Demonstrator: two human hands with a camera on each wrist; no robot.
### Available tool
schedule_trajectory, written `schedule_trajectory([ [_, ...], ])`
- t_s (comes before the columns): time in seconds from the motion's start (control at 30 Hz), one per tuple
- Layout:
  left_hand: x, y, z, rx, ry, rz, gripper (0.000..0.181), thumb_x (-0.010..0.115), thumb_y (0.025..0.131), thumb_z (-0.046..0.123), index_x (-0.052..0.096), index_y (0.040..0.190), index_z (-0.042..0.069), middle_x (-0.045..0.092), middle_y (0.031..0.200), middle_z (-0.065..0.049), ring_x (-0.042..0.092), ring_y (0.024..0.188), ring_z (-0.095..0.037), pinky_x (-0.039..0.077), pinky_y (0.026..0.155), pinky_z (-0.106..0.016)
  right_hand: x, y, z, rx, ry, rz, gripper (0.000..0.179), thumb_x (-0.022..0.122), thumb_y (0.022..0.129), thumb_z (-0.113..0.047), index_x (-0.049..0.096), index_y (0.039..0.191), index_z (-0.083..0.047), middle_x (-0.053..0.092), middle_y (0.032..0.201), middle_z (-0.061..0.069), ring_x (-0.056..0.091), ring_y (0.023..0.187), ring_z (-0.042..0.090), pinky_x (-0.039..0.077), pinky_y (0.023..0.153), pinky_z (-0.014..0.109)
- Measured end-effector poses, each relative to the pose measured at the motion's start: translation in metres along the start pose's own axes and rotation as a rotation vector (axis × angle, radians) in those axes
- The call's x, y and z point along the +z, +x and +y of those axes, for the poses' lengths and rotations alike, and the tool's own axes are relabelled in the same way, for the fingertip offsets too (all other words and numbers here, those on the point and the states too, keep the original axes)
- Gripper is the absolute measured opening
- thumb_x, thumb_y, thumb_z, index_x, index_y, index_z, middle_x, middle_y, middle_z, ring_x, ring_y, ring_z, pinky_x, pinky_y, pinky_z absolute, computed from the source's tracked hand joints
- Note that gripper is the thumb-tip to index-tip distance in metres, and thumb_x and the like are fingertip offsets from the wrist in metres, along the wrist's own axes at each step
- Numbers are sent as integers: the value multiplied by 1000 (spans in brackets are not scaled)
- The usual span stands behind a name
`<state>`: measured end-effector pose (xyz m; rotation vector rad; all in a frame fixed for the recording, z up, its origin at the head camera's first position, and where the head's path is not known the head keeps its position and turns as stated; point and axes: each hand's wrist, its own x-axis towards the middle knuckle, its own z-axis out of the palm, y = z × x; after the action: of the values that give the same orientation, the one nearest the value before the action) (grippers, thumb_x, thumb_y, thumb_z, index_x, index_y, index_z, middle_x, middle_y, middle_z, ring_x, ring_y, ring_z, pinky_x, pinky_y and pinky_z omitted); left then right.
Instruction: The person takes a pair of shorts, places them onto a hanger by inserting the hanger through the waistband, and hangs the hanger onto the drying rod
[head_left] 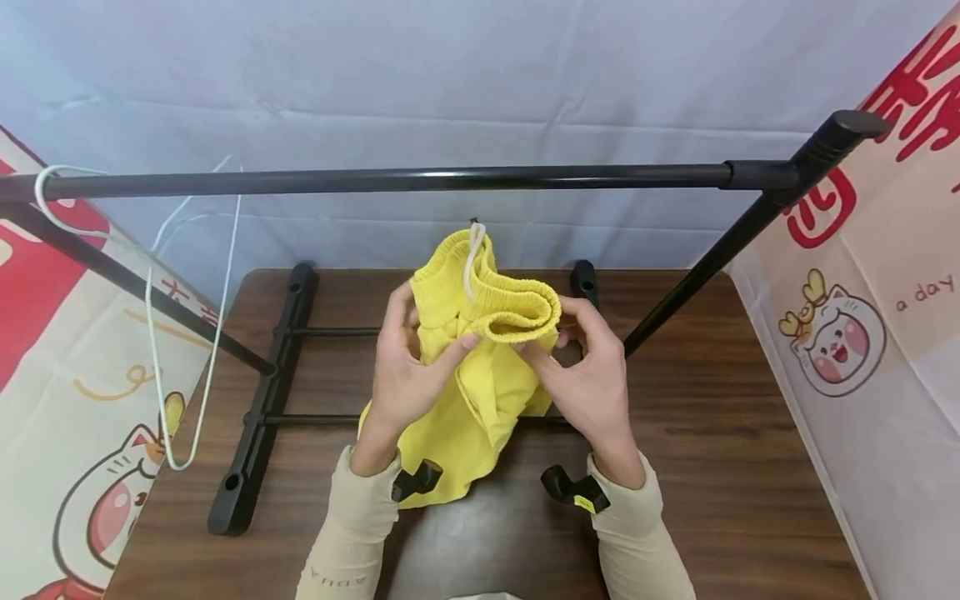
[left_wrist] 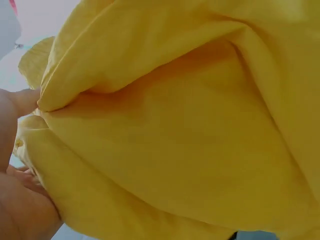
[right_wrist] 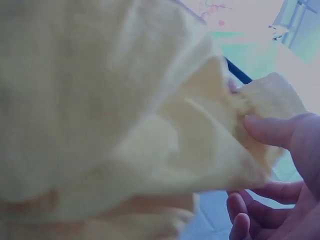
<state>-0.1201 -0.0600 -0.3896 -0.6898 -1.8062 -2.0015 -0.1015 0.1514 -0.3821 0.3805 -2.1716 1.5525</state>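
A pair of yellow elastic-waist pants (head_left: 480, 400) hangs from both hands above the table, its gathered waistband uppermost and a pale drawstring (head_left: 474, 254) looped at the front. My left hand (head_left: 412, 358) grips the left side just below the waistband, thumb on the near face. On the other side my right hand (head_left: 588, 367) pinches the fabric under the folded waistband, its fingers behind the cloth. The left wrist view is mostly filled by the yellow cloth (left_wrist: 175, 150). In the right wrist view, the thumb (right_wrist: 270, 131) presses the fabric close to the waistband.
A black garment rack spans the scene, its top bar (head_left: 450, 179) beyond the hands and its foot (head_left: 262, 400) on the brown wooden table (head_left: 712, 467). A white hanger (head_left: 153, 333) hangs at the bar's left end. Printed cloth walls (head_left: 840, 333) enclose the sides.
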Motion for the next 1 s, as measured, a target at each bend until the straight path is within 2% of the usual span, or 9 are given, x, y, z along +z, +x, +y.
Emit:
schedule_trajectory([
  [0.13,-5,5,1,66,45,151,72,78,85,-12,43,148,-4,66,129,-28,74,110,-20,65,85,-34,-5,-3,-7,-15,42,27,50,85,84,0,68,131,-9,67,118,12,56,93,14,46,80,21],
  [0.23,-9,8,2,105,69,257,71,79,84,-12,45,146,-5,67,131,-22,72,117,-23,63,91,-31,-5,-6,-14,-11,88,24,47,82,87,1,67,131,-6,67,112,16,55,87,12,45,74,20],
  [0.33,-10,9,5,125,67,289,70,81,84,-9,46,145,-3,68,133,-19,70,121,-26,62,93,-31,-1,-10,-20,0,166,-33,44,76,93,-1,64,135,-4,68,110,20,61,88,13,49,75,17],
  [0.43,-8,7,8,117,81,232,72,83,84,-7,45,146,-3,68,132,-21,70,121,-25,62,93,-32,6,-11,-24,19,219,-95,50,74,97,-9,57,144,-4,67,119,21,66,100,19,55,84,18],
  [0.53,-6,3,10,78,88,145,75,82,84,-9,44,148,-2,68,129,-26,71,120,-20,63,91,-31,12,-9,-25,35,210,-117,61,76,98,-20,49,152,-8,65,130,18,67,111,23,57,91,21],
  [0.67,-5,0,13,-1,55,50,77,78,84,-14,42,150,2,68,123,-31,73,114,-16,64,86,-30,15,-7,-23,46,186,-124,72,79,96,-26,43,156,-11,60,139,12,66,114,19,57,92,25],
  [0.77,-5,-4,13,-60,32,-38,77,76,83,-16,41,150,0,67,122,-31,72,110,-15,63,85,-29,16,-5,-21,56,219,-157,78,82,93,-22,38,157,-12,55,144,10,64,118,18,56,96,25],
  [0.87,-3,-9,13,-127,26,-134,76,75,84,-15,40,149,-1,63,128,-26,68,113,-14,61,90,-28,15,-2,-19,81,267,-168,79,84,89,-13,40,155,-12,56,141,9,63,117,18,57,96,25],
  [1.0,-5,-13,11,-193,-3,-220,73,78,90,-1,36,150,2,59,132,-24,67,112,-12,61,92,-28,11,0,-14,106,286,-129,73,86,84,-3,49,148,-10,62,131,8,66,109,18,58,91,25],
])
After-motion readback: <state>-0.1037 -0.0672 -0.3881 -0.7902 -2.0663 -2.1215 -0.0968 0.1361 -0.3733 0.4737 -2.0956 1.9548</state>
